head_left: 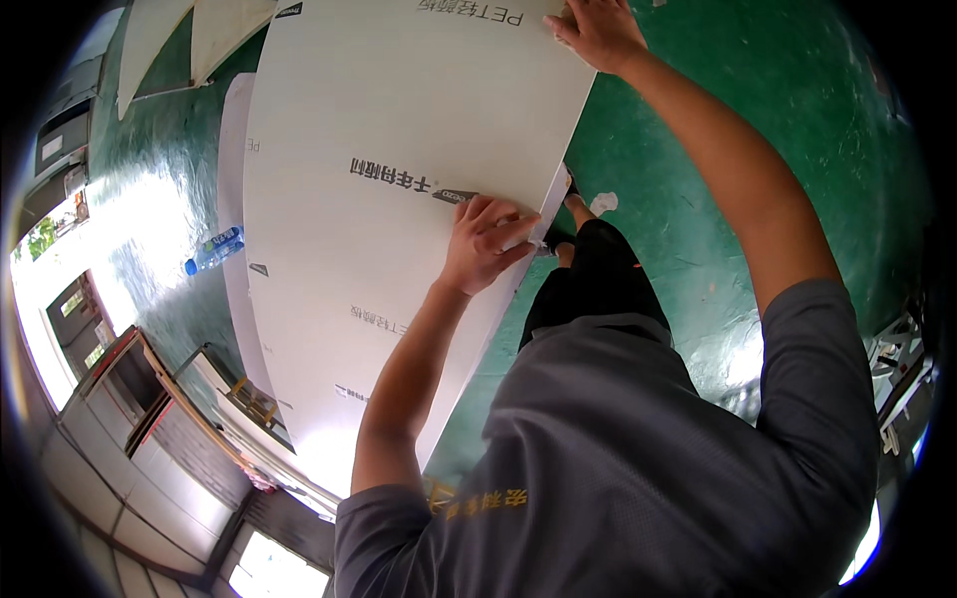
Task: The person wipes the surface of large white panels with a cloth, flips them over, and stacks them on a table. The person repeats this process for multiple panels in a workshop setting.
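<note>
A long white panel [329,239] with dark printed marks stretches away in front of me, on my left side. My left hand [486,244] is at its right edge. The fingers are bent, with thumb and forefinger closing on the edge, where a narrow pale strip [550,199] shows. Farther off, my right hand [598,35] holds the same edge near the top of the view. Its thumb reaches over the panel's face, while the other fingers are partly cut off by the picture's border. Whether a thin film is pinched in the left hand cannot be made out.
Beneath the panel, another pale sheet [234,169] sticks out on the left. A blue-labelled plastic bottle [214,250] lies beside it. A crumpled white scrap [604,202] is on the green floor [718,209] near my feet. Pale boards [221,40] stand at the far left.
</note>
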`<state>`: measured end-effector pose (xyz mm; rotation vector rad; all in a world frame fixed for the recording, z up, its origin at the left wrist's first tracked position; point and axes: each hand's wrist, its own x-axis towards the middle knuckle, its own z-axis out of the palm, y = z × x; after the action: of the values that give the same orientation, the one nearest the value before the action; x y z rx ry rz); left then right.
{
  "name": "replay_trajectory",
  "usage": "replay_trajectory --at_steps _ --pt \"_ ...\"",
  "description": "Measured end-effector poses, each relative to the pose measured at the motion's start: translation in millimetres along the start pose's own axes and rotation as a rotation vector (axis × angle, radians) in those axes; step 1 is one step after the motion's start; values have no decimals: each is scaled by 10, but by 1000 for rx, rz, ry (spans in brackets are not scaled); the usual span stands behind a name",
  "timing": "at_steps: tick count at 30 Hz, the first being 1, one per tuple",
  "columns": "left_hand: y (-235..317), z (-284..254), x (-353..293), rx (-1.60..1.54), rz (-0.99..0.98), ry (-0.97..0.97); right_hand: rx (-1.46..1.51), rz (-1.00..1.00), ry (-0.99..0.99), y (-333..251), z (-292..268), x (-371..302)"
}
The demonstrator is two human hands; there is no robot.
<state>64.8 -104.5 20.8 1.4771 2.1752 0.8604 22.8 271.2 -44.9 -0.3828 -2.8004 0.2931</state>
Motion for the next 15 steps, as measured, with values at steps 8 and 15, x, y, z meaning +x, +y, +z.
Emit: replay_trajectory --at_steps 8,15 --pt "-44 191 48 37 46 144 -7 4 3 80 54 -13" --pt "-478 308 840 446 -28 330 3 17 -26 12 -97 -26"
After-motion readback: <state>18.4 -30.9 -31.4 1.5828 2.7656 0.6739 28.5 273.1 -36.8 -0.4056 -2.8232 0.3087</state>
